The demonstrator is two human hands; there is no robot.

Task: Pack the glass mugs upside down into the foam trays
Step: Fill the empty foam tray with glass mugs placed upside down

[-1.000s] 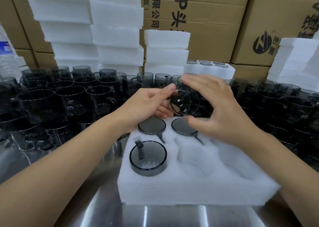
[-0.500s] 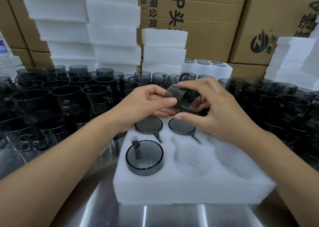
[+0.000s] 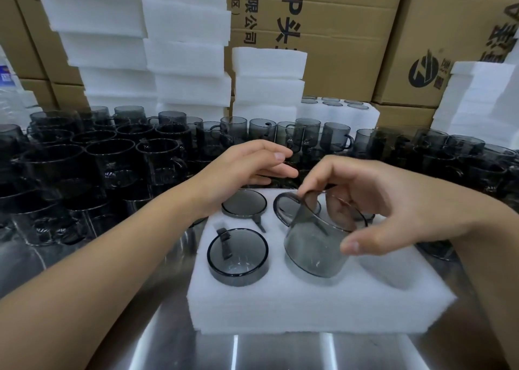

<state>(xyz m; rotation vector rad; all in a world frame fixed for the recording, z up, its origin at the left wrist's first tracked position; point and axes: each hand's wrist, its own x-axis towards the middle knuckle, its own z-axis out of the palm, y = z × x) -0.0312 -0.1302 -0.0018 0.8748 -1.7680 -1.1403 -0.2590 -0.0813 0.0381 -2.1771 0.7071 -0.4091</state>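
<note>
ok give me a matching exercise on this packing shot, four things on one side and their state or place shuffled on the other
Things:
1. left hand
2. right hand
3. front left mug
4. foam stacks

States or places:
a. piled white in front of the cardboard boxes
b. sits upside down in a slot of the foam tray
c. open, holding nothing
d. grips the held mug, tilted over the tray

Pairs: 1-c, 2-d, 3-b, 4-a
</note>
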